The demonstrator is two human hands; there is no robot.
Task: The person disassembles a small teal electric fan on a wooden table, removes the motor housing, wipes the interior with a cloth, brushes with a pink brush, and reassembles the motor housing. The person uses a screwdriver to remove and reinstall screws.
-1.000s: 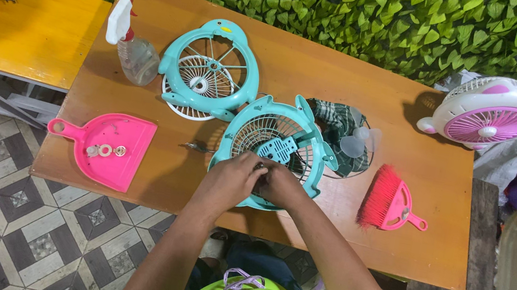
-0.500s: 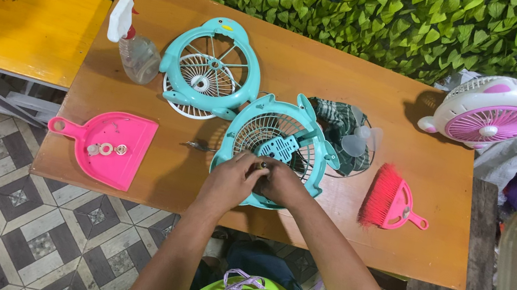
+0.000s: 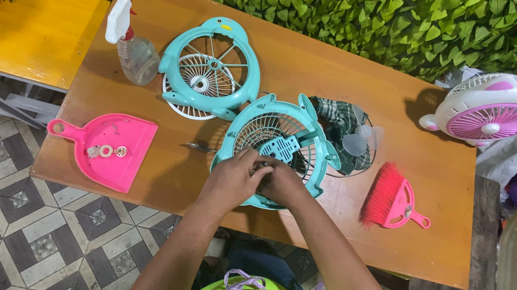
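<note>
A teal fan housing (image 3: 288,136) with a wire grille lies flat on the wooden table (image 3: 327,79). My left hand (image 3: 234,180) and my right hand (image 3: 280,183) meet over its near rim, fingers curled together on something small that I cannot make out. A separate teal front guard (image 3: 212,66) lies on a white grille to the upper left. A small dark tool (image 3: 200,147) rests on the table just left of the housing.
A pink dustpan (image 3: 105,148) with small washers sits at the near left. A spray bottle (image 3: 131,45), a pink brush (image 3: 391,197), a checked cloth (image 3: 341,120) and a white-pink fan (image 3: 491,112) surround it. A yellow table (image 3: 31,27) stands left.
Both hands stay at the near rim of the teal housing with only slight finger movement. Nothing else has moved.
</note>
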